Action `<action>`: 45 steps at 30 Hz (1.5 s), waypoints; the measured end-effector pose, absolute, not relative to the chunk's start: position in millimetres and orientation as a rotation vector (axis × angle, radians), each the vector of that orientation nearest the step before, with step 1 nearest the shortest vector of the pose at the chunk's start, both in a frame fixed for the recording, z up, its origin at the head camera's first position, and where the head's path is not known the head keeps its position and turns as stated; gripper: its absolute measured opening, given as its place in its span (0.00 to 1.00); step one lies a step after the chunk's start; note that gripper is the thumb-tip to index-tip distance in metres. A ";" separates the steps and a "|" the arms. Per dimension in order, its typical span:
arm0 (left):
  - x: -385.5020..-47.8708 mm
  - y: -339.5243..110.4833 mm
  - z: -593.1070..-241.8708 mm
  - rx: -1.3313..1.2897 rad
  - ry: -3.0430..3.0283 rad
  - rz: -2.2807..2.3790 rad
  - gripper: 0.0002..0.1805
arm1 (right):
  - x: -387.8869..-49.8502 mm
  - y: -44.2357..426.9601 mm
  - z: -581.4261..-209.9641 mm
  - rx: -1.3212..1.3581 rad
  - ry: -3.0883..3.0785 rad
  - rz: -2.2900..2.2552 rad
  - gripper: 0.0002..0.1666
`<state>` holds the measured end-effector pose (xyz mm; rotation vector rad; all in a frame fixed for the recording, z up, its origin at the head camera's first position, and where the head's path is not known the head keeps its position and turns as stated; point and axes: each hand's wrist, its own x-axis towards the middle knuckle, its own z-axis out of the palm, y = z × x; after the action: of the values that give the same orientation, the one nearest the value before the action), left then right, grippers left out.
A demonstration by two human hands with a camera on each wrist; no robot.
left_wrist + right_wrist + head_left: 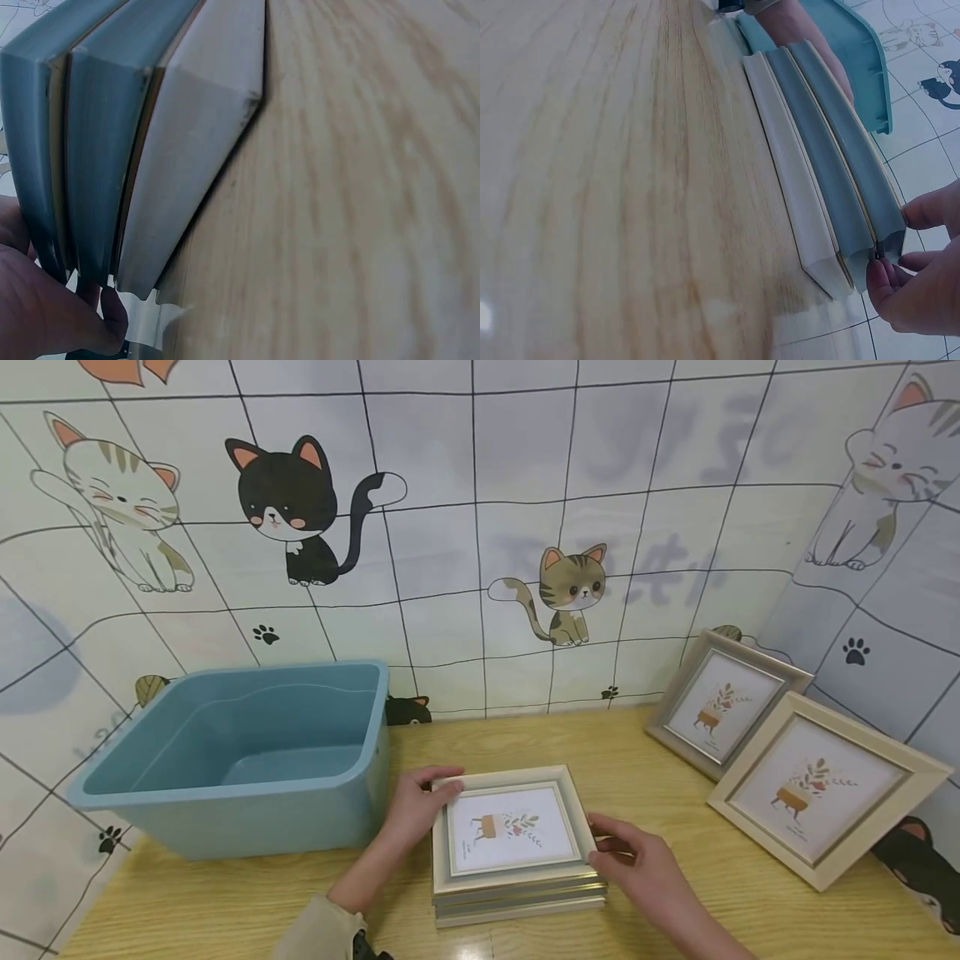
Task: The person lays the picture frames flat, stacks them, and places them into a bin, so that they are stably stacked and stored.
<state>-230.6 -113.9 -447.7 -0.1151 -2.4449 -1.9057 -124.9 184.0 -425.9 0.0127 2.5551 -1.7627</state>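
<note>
My left hand point(415, 807) grips the top cream rectangular picture frame point(513, 828). My right hand point(642, 862) pinches its right edge

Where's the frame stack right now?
In the head view, the frame stack lies at lower centre on the wooden table, between the left hand and the right hand, right of the blue tub.
</note>
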 end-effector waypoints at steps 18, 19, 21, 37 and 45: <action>-229.1 -114.3 -446.1 -0.102 -2.441 -1.917 0.11 | -125.0 183.8 -429.9 -0.021 2.574 -1.788 0.29; -229.0 -114.4 -446.4 -0.100 -2.440 -1.919 0.11 | -124.9 183.7 -430.4 -0.025 2.581 -1.787 0.30; -229.2 -114.4 -447.1 -0.096 -2.441 -1.918 0.11 | -124.9 184.0 -431.1 -0.028 2.586 -1.786 0.31; -231.3 -114.1 -447.5 -0.085 -2.431 -1.909 0.11 | -141.5 243.6 -399.9 -0.676 2.756 -1.785 0.30; -230.6 -112.5 -448.6 -0.089 -2.432 -1.914 0.11 | -147.8 319.1 -352.3 -0.558 3.094 -1.564 0.33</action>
<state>-230.6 -112.5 -448.6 -0.0894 -2.4319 -1.9137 -147.8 319.1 -352.3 -0.5582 3.0944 -1.5645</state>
